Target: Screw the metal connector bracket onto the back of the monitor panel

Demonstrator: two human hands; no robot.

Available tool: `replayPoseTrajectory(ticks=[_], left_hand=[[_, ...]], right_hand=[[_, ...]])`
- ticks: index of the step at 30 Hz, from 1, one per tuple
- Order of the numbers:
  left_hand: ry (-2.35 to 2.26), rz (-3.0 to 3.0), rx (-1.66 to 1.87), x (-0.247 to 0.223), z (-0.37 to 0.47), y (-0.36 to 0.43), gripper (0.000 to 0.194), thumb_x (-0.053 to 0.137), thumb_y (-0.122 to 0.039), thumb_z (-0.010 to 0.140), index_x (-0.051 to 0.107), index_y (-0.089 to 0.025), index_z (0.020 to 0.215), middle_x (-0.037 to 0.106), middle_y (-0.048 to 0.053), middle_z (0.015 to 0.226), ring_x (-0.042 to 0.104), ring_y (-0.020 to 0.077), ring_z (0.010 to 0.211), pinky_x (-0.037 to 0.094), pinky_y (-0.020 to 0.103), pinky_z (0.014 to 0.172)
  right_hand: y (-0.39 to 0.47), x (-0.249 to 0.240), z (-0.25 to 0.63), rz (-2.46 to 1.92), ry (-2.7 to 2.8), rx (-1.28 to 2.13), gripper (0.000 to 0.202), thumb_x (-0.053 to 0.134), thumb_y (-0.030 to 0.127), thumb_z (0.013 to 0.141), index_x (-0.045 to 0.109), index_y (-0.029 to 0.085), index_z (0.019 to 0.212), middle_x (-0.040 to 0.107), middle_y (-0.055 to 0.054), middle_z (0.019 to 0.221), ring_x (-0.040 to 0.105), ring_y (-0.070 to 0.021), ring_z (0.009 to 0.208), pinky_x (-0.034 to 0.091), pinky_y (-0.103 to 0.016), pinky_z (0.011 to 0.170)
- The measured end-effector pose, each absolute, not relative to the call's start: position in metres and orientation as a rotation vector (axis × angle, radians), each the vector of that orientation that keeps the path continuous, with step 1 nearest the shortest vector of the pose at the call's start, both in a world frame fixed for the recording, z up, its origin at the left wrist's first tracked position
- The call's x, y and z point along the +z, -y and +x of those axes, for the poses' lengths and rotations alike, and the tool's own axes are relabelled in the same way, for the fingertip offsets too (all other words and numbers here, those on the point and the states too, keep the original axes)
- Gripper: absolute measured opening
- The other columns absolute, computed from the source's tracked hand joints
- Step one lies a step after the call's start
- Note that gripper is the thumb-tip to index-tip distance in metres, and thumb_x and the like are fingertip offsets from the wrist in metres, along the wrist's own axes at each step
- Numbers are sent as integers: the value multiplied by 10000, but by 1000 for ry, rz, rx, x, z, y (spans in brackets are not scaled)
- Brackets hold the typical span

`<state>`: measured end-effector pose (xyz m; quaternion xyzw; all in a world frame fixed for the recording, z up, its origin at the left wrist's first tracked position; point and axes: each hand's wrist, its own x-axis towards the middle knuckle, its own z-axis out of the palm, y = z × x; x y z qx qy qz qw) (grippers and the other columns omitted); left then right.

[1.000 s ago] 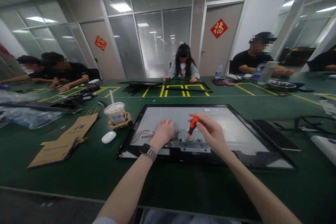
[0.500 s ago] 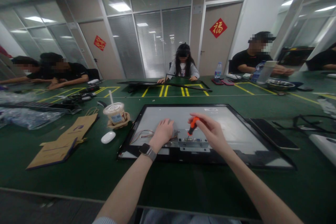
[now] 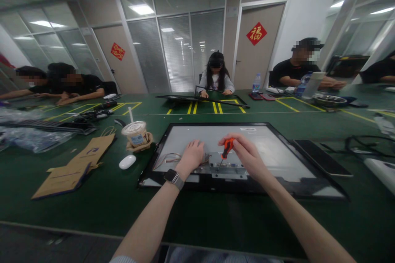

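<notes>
Orange and black, the screwdriver (image 3: 227,148) leans near the middle of the frame, its handle up and its thin tip down at the small metal box (image 3: 231,175). The right hand (image 3: 250,155) pinches the handle between thumb and fingers. The left hand (image 3: 194,154) lies palm down over the big flat panel (image 3: 177,134); I cannot tell if it grips anything underneath. The tip is too small to tell if it sits in a screw.

To do this well, I think the screwdriver should stand straighter, in line with the screw, with a soft, steady push down so it does not slip. The left hand would do best to press the panel firmly and keep off the thin wires (image 3: 169,157) just beside it.

The panel is wide and has four sides, with a smooth gray back and a shiny black edge. The box looks hard and gray, with little holes along its front strip. In the left of the frame sit a clear plastic cup (image 3: 135,134), a smooth white mouse (image 3: 127,162) and a creased brown paper bag (image 3: 82,158).
</notes>
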<state>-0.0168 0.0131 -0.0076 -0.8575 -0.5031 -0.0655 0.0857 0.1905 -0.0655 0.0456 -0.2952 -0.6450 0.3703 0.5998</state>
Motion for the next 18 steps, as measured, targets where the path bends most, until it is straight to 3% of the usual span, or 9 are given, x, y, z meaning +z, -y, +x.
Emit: replayPoseTrajectory(ticks=[4, 10, 14, 18], left_hand=[[1520, -2546, -212, -10, -17, -14, 363, 424, -126, 1000, 546, -142, 1341, 572, 182, 1397, 606, 253, 1220, 467, 400, 1067], [1538, -2564, -204, -6, -17, -11, 355, 422, -141, 1007, 551, -133, 1337, 570, 193, 1397, 604, 267, 1221, 459, 406, 1073], [1539, -2559, -211, -5, -17, -11, 360, 417, -132, 1006, 543, -148, 1343, 565, 189, 1393, 611, 255, 1193, 465, 397, 1051], [1542, -2553, -191, -5, -17, -10, 363, 400, -142, 1013, 538, -143, 1348, 570, 182, 1381, 611, 255, 1189, 465, 387, 1045]], right_hand=[[67, 49, 189, -720, 1502, 755, 219, 675, 443, 915, 765, 243, 913, 702, -59, 985, 665, -207, 916, 541, -339, 795], [67, 50, 191, -721, 1497, 844, 296, 597, 432, 972, 728, 264, 1178, 748, -52, 978, 698, -204, 907, 566, -377, 849], [66, 48, 190, -695, 1492, 807, 243, 602, 433, 973, 767, 256, 993, 742, -57, 1012, 691, -221, 980, 554, -374, 879], [66, 49, 190, -718, 1480, 761, 215, 687, 433, 915, 781, 245, 961, 725, -48, 943, 688, -201, 856, 560, -337, 774]])
